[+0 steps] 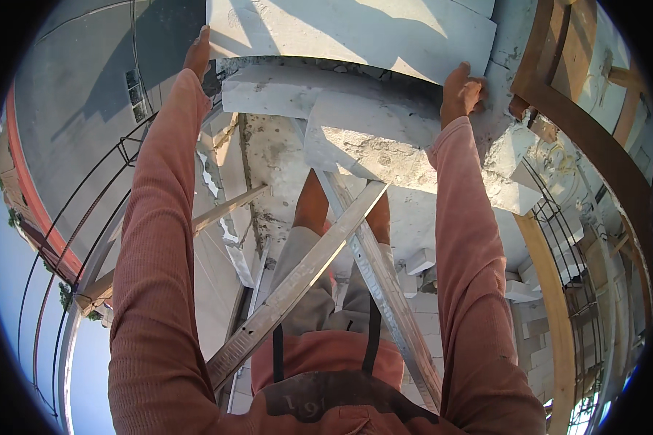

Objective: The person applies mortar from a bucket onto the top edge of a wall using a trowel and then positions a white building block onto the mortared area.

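A large white lightweight concrete block [341, 32] spans the top of the view, with a gap of shadow under its near edge. My left hand [199, 52] grips its left end, thumb up along the edge. At its right end my right hand [462, 93] is closed round the lower corner, fingers curled. Beneath it lies a layer of pale blocks, among them a long one [268, 90] and a rough-faced one [370, 141] nearer me. What lies between the held block and the wall top is hidden in shadow.
Two crossed metal bars [305, 279] stand between me and the wall. Rebar cages show at the left [87, 196] and right [559, 225]. A brown wooden frame [580, 119] curves along the right. Loose white blocks [421, 261] lie below, beside a timber post [548, 290].
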The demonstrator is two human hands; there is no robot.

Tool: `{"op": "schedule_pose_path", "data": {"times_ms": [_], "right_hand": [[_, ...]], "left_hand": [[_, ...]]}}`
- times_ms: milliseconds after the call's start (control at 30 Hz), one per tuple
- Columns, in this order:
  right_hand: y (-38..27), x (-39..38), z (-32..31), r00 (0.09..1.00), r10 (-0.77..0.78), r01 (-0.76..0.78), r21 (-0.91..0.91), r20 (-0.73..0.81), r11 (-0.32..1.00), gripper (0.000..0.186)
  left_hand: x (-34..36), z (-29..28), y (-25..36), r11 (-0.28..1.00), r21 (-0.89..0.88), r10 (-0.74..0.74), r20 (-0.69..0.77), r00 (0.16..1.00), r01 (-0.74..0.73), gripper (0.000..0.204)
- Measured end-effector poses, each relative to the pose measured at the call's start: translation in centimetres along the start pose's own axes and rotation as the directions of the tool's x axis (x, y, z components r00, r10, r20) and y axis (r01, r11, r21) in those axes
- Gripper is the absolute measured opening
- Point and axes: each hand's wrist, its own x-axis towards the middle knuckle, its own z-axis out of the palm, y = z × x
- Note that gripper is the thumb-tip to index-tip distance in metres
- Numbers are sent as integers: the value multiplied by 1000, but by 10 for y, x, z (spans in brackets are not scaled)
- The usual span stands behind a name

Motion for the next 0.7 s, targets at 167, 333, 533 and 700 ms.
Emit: {"op": "schedule_pose_path", "data": {"times_ms": [167,333,533,700], "right_hand": [[-31,-5,5,978,206,-207,-60,-22,976,85],[-18,-40,-10,978,188,-173,-146,95,974,92],[15,-24,-1,967,181,-166,-93,179,982,94],[94,38,13,917,94,-154,128,387,980,107]], "left_hand": [[12,-8,-8,980,-174,-107,-55,993,96,88],[30,-36,-24,970,-236,-75,-88,993,52,80],[27,-36,-24,927,-353,-128,15,992,125,80],[23,1,-24,851,-488,-182,75,980,195,84]]}}
